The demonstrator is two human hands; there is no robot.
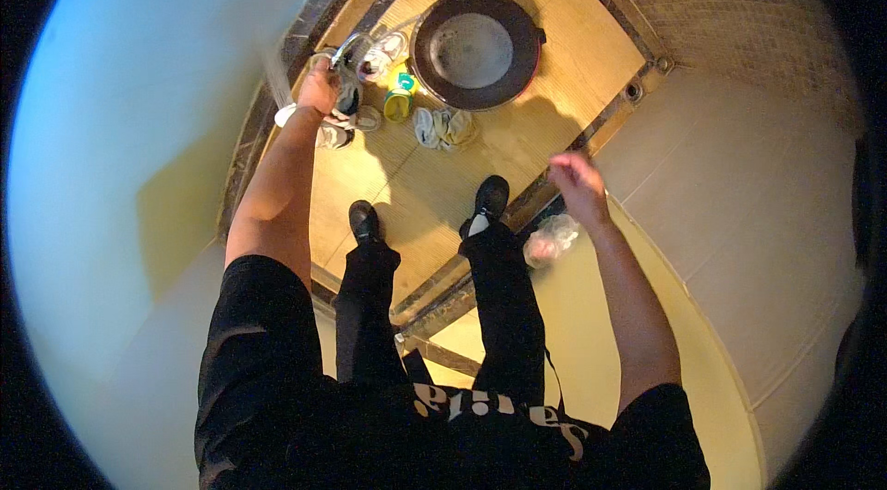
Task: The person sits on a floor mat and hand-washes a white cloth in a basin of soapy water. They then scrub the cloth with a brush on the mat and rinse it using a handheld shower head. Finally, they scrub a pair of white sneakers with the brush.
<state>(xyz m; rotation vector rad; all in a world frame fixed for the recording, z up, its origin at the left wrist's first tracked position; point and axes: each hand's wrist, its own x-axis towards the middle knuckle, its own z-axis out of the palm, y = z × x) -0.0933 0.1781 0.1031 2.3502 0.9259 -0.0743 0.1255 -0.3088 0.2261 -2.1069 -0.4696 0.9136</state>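
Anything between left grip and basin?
Yes, seen from above: a pale shoe and a yellow tub stand on the floor between the left grip and the basin, the tub just off its left edge.
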